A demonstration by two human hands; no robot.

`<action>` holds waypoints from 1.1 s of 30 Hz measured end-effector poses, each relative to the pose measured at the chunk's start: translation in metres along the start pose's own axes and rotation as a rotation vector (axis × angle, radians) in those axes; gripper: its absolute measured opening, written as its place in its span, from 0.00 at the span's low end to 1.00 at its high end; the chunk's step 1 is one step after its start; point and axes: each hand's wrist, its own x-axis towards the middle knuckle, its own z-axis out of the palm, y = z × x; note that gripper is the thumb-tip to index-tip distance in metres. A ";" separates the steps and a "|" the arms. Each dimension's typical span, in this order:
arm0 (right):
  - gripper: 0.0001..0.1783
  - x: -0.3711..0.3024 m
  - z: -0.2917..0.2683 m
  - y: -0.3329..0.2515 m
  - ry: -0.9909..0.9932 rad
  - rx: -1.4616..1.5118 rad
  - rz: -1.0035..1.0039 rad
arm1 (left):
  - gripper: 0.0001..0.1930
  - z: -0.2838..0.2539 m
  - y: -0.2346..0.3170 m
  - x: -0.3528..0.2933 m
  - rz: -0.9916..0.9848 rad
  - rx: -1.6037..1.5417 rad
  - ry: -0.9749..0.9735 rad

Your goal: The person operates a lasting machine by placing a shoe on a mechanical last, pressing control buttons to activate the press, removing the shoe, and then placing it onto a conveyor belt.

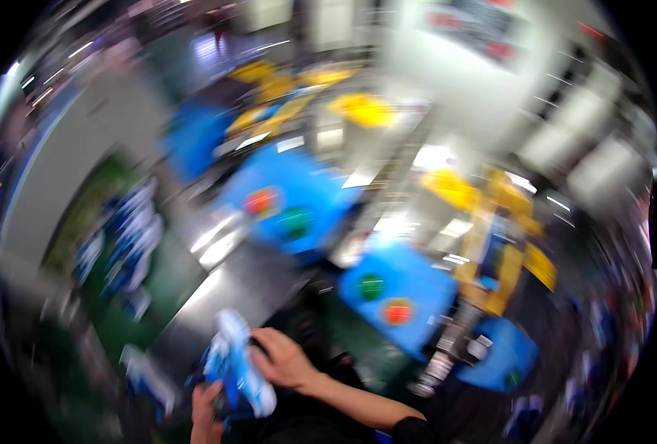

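Holding: your right hand point(284, 360) and left hand point(206, 411) both grasp a blue-and-white object point(236, 362)
View: heavily blurred
Beyond: blue machine housings point(299, 200)

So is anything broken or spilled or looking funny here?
Nothing shows as broken or spilled, but the whole picture is smeared by motion, so small faults would not show. Both hands, the left hand and right hand, grip a blue-and-white soft bundle over a grey metal worktop. Blue machine boxes with red and green round buttons stand behind.
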 end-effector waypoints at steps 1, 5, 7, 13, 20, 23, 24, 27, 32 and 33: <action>0.16 -0.022 0.017 -0.005 -0.108 0.094 0.060 | 0.27 -0.020 0.004 -0.013 0.013 0.027 0.046; 0.10 -0.048 0.036 -0.032 -0.274 0.173 0.267 | 0.37 -0.064 0.004 0.023 0.264 0.052 0.044; 0.08 -0.050 0.041 -0.027 -0.412 0.187 0.443 | 0.44 -0.105 -0.026 0.068 0.553 0.498 0.271; 0.38 -0.019 0.059 0.012 -0.413 0.267 0.625 | 0.49 -0.191 -0.073 0.125 0.266 0.626 0.177; 0.56 -0.041 0.267 0.018 -0.589 -0.239 0.804 | 0.47 -0.330 -0.035 0.101 0.309 0.616 0.843; 0.51 -0.045 0.304 0.032 -0.461 -0.229 0.734 | 0.39 -0.382 -0.026 0.136 0.283 0.444 0.422; 0.51 -0.030 0.303 0.024 -0.526 -0.176 0.792 | 0.35 -0.403 -0.043 0.131 0.131 0.330 0.408; 0.54 -0.023 0.293 0.020 -0.353 0.123 0.891 | 0.31 -0.381 -0.003 0.133 0.093 0.125 0.352; 0.40 0.033 0.248 -0.078 -0.167 0.474 1.053 | 0.31 -0.364 0.072 0.147 0.010 0.038 0.037; 0.43 0.030 0.239 -0.096 -0.118 0.499 1.005 | 0.32 -0.350 0.088 0.151 0.023 0.098 -0.071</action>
